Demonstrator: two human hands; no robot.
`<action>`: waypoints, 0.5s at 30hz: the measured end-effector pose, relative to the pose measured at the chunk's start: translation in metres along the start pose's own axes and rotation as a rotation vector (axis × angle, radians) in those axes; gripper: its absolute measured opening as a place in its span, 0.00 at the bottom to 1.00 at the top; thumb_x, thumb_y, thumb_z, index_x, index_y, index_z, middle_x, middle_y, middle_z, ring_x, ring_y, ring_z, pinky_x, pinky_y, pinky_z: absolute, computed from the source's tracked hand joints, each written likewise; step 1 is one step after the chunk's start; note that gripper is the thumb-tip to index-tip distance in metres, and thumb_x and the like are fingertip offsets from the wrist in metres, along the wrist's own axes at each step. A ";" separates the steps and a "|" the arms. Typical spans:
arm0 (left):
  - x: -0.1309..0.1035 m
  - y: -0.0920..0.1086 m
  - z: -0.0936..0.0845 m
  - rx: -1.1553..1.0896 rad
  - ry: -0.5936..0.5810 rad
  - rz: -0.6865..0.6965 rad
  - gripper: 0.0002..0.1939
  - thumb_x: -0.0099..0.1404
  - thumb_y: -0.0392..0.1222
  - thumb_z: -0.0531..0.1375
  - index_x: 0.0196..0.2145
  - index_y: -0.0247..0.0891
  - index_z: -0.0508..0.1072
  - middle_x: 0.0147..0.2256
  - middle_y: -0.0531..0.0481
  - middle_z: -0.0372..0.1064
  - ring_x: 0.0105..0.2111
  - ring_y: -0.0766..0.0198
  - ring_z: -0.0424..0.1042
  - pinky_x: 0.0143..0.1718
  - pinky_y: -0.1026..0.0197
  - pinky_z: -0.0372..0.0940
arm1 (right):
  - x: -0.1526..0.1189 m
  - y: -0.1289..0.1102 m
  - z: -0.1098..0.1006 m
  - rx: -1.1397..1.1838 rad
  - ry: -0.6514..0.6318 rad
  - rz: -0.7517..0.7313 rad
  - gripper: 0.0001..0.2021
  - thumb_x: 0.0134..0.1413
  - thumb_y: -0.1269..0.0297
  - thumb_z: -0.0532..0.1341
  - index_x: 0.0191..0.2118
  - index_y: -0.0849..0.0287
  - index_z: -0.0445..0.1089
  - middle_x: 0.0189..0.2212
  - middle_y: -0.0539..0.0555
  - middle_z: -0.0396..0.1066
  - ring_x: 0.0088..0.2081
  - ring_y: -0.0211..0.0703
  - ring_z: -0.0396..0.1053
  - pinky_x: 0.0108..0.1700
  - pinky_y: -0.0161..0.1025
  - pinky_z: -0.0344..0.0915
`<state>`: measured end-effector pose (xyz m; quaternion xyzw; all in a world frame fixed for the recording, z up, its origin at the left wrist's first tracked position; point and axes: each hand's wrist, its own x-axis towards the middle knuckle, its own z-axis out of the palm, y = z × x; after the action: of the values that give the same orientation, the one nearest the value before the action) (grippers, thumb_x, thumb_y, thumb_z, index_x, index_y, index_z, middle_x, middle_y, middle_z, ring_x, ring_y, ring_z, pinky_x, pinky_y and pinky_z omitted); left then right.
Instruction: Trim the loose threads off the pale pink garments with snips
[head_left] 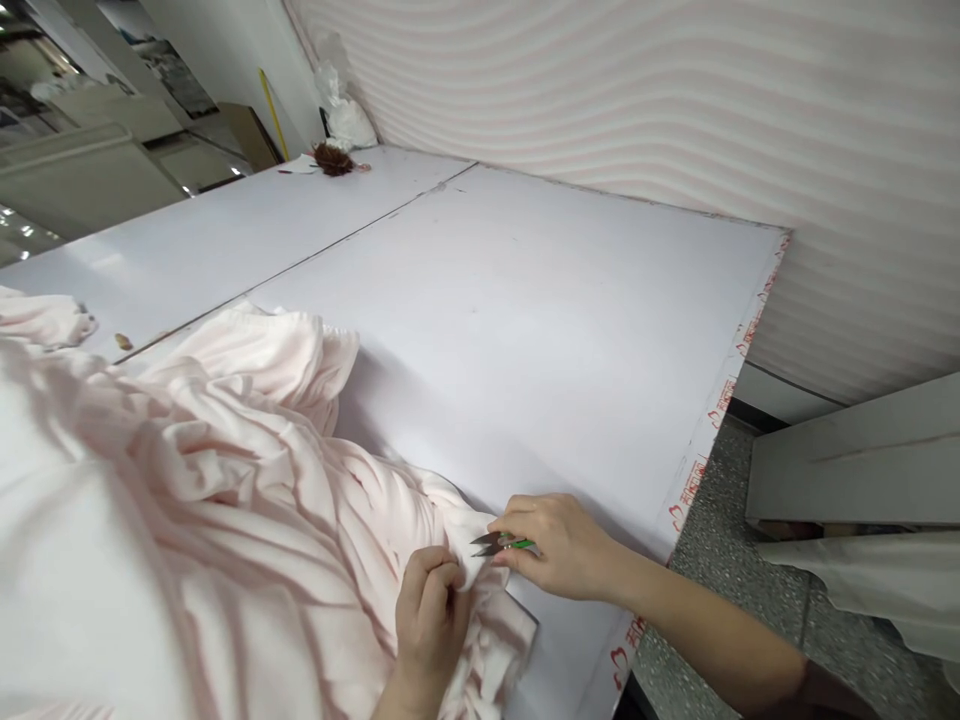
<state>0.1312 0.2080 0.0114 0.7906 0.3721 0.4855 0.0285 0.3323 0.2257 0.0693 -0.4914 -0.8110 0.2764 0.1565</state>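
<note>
Pale pink, soft fabric (292, 510) lies heaped in folds over the left and front of the white table. Near its right end, my left hand (431, 610) is closed on the fabric's edge, fingers curled and pinching. My right hand (551, 545) holds small thread snips (491, 544) with dark blades and a green handle between thumb and fingers. The blades point left, just beside the fabric at my left hand, and look slightly apart. Whether they touch the cloth cannot be made out.
The white table (555, 300) has a dark seam across it and red-printed tape along its right edge. A brown bristly bundle (332, 159) and a white plastic bag (349, 122) are at the far end. A wavy-patterned wall rises behind; speckled floor shows at right.
</note>
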 end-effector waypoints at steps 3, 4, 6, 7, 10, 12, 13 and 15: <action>-0.001 0.000 0.000 0.009 -0.017 0.013 0.14 0.58 0.19 0.54 0.30 0.38 0.63 0.30 0.51 0.61 0.30 0.68 0.63 0.31 0.68 0.63 | 0.002 0.001 0.000 0.002 -0.011 -0.002 0.08 0.61 0.62 0.61 0.42 0.54 0.77 0.34 0.50 0.75 0.34 0.40 0.70 0.32 0.34 0.55; -0.002 0.001 0.000 0.012 -0.025 0.014 0.14 0.58 0.19 0.54 0.30 0.38 0.63 0.30 0.51 0.61 0.30 0.68 0.63 0.31 0.68 0.64 | 0.003 0.001 0.000 0.008 -0.010 0.012 0.09 0.62 0.62 0.60 0.42 0.54 0.77 0.34 0.51 0.75 0.34 0.40 0.70 0.32 0.34 0.56; -0.002 0.001 0.001 0.013 -0.042 0.010 0.14 0.58 0.19 0.53 0.30 0.38 0.63 0.30 0.51 0.61 0.31 0.68 0.63 0.32 0.68 0.64 | 0.005 0.002 -0.001 0.045 -0.011 0.039 0.09 0.61 0.62 0.60 0.43 0.53 0.77 0.35 0.51 0.75 0.35 0.40 0.70 0.33 0.34 0.57; -0.002 0.001 0.001 0.012 -0.046 0.007 0.14 0.59 0.19 0.53 0.30 0.38 0.63 0.30 0.51 0.61 0.31 0.68 0.63 0.32 0.68 0.64 | 0.006 0.002 -0.001 0.073 -0.017 0.045 0.09 0.60 0.62 0.61 0.44 0.53 0.77 0.35 0.50 0.75 0.35 0.40 0.71 0.34 0.34 0.57; -0.001 -0.001 0.000 0.019 -0.036 0.004 0.14 0.59 0.20 0.54 0.30 0.39 0.63 0.30 0.51 0.61 0.30 0.68 0.64 0.31 0.68 0.64 | 0.007 0.002 -0.001 0.143 -0.052 0.033 0.10 0.58 0.64 0.63 0.45 0.52 0.77 0.35 0.50 0.75 0.35 0.40 0.70 0.35 0.34 0.58; -0.001 -0.005 -0.002 0.032 -0.031 -0.005 0.13 0.58 0.20 0.54 0.30 0.39 0.63 0.30 0.52 0.61 0.30 0.68 0.64 0.31 0.68 0.64 | 0.008 0.004 0.002 0.172 -0.041 0.041 0.09 0.59 0.65 0.61 0.42 0.54 0.78 0.34 0.51 0.74 0.35 0.40 0.70 0.35 0.35 0.58; -0.001 -0.006 -0.002 0.036 -0.028 -0.024 0.13 0.59 0.21 0.54 0.30 0.40 0.63 0.30 0.52 0.62 0.30 0.68 0.65 0.30 0.68 0.64 | 0.008 0.005 0.003 0.201 -0.021 0.051 0.09 0.59 0.65 0.60 0.40 0.54 0.78 0.33 0.51 0.74 0.34 0.40 0.69 0.35 0.35 0.58; -0.003 -0.004 0.001 0.011 -0.006 -0.107 0.13 0.59 0.23 0.53 0.29 0.41 0.61 0.30 0.51 0.62 0.29 0.68 0.65 0.28 0.67 0.64 | 0.011 0.010 0.007 0.335 0.029 0.079 0.08 0.57 0.63 0.60 0.37 0.56 0.78 0.32 0.52 0.73 0.34 0.41 0.68 0.36 0.36 0.58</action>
<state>0.1291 0.2090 0.0067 0.7713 0.4162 0.4787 0.0513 0.3303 0.2371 0.0574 -0.4939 -0.7312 0.4065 0.2370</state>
